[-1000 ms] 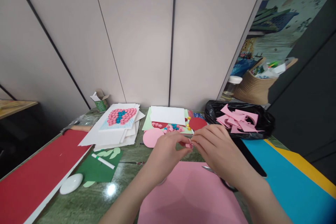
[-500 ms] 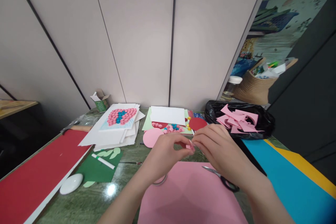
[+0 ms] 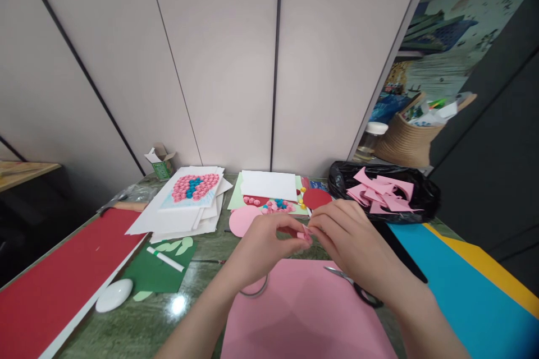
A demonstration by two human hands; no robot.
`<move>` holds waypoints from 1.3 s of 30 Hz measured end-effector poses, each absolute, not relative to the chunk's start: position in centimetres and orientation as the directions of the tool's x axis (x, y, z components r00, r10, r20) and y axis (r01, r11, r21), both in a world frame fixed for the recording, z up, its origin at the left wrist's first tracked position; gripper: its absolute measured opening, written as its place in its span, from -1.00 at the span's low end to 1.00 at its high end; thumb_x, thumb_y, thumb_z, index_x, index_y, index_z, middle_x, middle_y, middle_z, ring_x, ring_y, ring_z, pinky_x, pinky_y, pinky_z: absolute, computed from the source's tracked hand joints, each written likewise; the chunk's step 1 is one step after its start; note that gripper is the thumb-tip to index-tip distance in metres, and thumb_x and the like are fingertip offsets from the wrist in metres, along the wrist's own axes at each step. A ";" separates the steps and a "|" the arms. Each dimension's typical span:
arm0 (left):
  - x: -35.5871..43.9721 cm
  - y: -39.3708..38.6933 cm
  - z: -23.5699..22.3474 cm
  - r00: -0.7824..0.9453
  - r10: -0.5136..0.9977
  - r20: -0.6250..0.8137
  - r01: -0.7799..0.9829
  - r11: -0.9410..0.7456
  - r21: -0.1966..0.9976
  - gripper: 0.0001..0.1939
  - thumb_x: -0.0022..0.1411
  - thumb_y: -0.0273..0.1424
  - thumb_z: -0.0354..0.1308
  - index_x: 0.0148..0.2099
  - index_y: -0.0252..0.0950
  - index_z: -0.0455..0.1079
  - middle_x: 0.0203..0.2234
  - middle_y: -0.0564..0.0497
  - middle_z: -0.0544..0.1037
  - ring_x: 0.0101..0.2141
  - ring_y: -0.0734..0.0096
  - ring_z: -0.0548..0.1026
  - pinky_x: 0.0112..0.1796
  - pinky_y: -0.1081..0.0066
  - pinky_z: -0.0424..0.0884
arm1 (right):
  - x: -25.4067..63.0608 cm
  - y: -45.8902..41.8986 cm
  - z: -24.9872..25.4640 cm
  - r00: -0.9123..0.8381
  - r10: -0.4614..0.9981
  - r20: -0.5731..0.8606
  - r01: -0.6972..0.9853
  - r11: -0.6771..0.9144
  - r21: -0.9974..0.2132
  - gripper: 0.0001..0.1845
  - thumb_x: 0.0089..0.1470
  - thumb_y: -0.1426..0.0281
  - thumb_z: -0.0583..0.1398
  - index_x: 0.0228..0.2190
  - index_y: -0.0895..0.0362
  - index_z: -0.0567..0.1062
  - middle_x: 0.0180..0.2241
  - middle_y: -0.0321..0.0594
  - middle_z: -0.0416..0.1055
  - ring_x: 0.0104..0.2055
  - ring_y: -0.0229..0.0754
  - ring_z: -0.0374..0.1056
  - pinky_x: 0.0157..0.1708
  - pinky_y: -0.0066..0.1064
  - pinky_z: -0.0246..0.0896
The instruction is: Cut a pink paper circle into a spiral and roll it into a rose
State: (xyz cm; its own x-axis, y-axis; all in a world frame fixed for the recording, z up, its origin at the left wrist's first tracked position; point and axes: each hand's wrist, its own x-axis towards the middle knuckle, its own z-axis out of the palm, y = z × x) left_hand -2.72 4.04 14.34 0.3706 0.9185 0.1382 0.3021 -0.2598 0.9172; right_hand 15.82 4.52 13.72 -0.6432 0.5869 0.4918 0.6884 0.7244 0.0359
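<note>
Between the fingertips of both hands is a small curled piece of pink paper (image 3: 304, 235), partly hidden by the fingers. My left hand (image 3: 263, 244) pinches it with thumb and index finger. From the other side, the bent fingers of my right hand (image 3: 347, 233) close on its edge. Both hands are held above a large pink paper sheet (image 3: 307, 314). Scissors with black handles (image 3: 367, 295) lie on that sheet under my right wrist. A pink paper circle (image 3: 244, 221) lies just beyond my left hand, and a red paper circle (image 3: 316, 199) beyond my right.
Pink and blue paper rolls (image 3: 278, 206) lie in the middle. At left are a heart picture (image 3: 194, 188) on white sheets, green paper (image 3: 158, 275), a white mouse (image 3: 114, 295) and red board (image 3: 76, 261). Pink scraps fill a black bag (image 3: 429, 193); blue sheets (image 3: 458, 291) lie at right.
The fingers have shifted only slightly around the pink paper, with both hands still meeting at the same spot. Everything on the table stays in place.
</note>
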 end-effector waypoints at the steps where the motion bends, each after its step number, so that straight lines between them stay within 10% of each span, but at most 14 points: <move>1: -2.8 4.1 14.3 0.379 0.916 0.129 0.278 -0.246 0.929 -0.90 0.05 -0.45 0.13 -0.40 -0.25 0.48 -0.41 0.06 0.53 -0.31 0.42 0.44 -0.29 0.48 0.33 | 15.8 4.5 13.8 -0.636 0.591 0.496 0.692 0.721 0.028 -0.82 0.18 0.52 0.02 -0.37 0.13 0.40 -0.35 -0.21 0.36 -0.27 -0.15 0.18 -0.24 -0.27 0.03; 13: -3.0 4.4 14.4 0.482 0.876 -0.011 0.053 -0.016 0.998 -0.87 0.00 -0.38 0.23 -0.35 -0.30 0.47 -0.41 0.01 0.51 -0.28 0.40 0.46 -0.21 0.40 0.39 | 16.4 5.7 14.2 -0.521 0.607 0.600 0.715 0.694 -0.081 -0.89 0.17 0.46 0.05 -0.37 0.11 0.36 -0.31 -0.17 0.37 -0.23 -0.14 0.26 -0.23 -0.27 0.15; 20: -3.2 4.4 14.2 0.474 0.880 -0.041 0.018 0.037 0.999 -0.84 -0.04 -0.37 0.27 -0.34 -0.30 0.48 -0.41 0.01 0.53 -0.29 0.41 0.48 -0.22 0.41 0.39 | 26.0 12.2 10.6 0.137 0.036 0.990 0.954 0.263 -0.142 -0.89 0.07 0.43 0.13 -0.37 0.16 0.46 -0.30 0.04 0.27 -0.19 0.05 0.24 -0.30 -0.18 0.14; 23: -3.2 4.3 14.2 0.482 0.875 -0.043 0.029 0.033 0.999 -0.85 -0.03 -0.37 0.26 -0.34 -0.30 0.49 -0.40 0.00 0.53 -0.29 0.41 0.47 -0.22 0.41 0.38 | 30.8 15.2 7.7 0.219 0.519 0.826 0.972 -0.039 -0.232 -0.73 0.12 0.33 0.07 -0.21 0.15 0.49 -0.24 0.12 0.32 -0.12 0.17 0.19 -0.29 -0.07 0.03; 26: -3.1 4.3 14.3 0.480 0.876 -0.047 0.030 0.037 0.999 -0.84 -0.03 -0.36 0.27 -0.35 -0.30 0.48 -0.41 0.00 0.52 -0.29 0.41 0.47 -0.22 0.41 0.38 | 33.4 16.6 4.9 0.250 0.674 0.695 0.965 -0.115 -0.236 -0.67 0.05 0.38 0.10 -0.13 0.12 0.49 -0.11 0.18 0.31 -0.13 0.28 0.17 -0.36 0.02 0.01; 34: -2.7 4.9 14.0 0.425 0.904 -0.040 -0.006 0.047 0.999 -0.85 -0.05 -0.35 0.28 -0.39 -0.32 0.48 -0.40 -0.01 0.52 -0.31 0.41 0.46 -0.23 0.41 0.37 | 32.8 16.5 5.8 0.304 0.755 0.581 0.947 -0.173 -0.270 -0.59 0.09 0.33 0.02 -0.06 0.20 0.44 -0.11 0.22 0.31 -0.08 0.31 0.18 -0.28 0.12 0.08; 39: -2.1 4.7 13.8 0.349 0.937 0.013 -0.112 0.028 0.993 -0.85 -0.04 -0.37 0.29 -0.38 -0.32 0.48 -0.42 0.02 0.50 -0.33 0.46 0.43 -0.25 0.46 0.33 | 24.8 12.1 12.1 0.065 0.645 0.761 0.941 0.213 -0.261 -0.77 0.08 0.29 0.13 -0.22 0.09 0.45 -0.22 -0.11 0.38 -0.11 -0.02 0.27 -0.11 -0.17 0.16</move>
